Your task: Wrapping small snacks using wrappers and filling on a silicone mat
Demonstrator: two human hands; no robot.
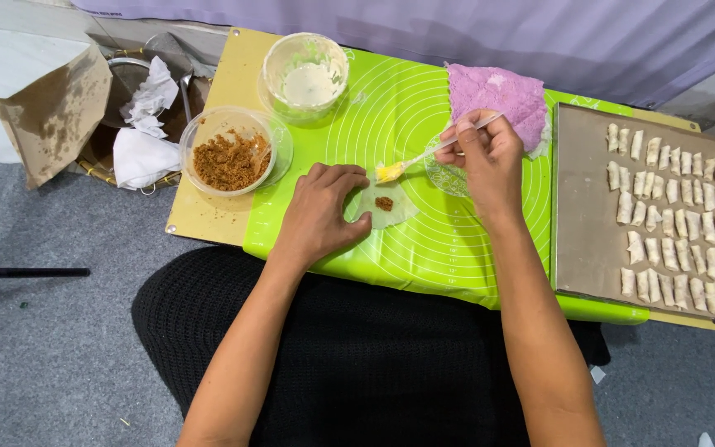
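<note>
While a thin wrapper (384, 205) lay flat on the green mat (424, 240) with a dab of brown filling (384, 203) at its middle, the left hand (322, 213) rested open with fingertips pinning its edge, apparently to keep it from sliding. The right hand (482, 153) pinched a small brush (436, 151), its yellow tip at the wrapper's upper edge. Outward stood a bowl of filling (227, 153), a paste bowl (305, 74), a pink cloth (498, 95) and a tray of finished rolls (589, 207).

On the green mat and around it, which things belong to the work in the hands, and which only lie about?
In use:
- left hand pressing the thin wrapper
- right hand holding the brush
- brown filling bowl
- white paste bowl
- tray of finished rolls
- pink cloth

Lying about:
- crumpled tissues
- brown paper bag
</note>
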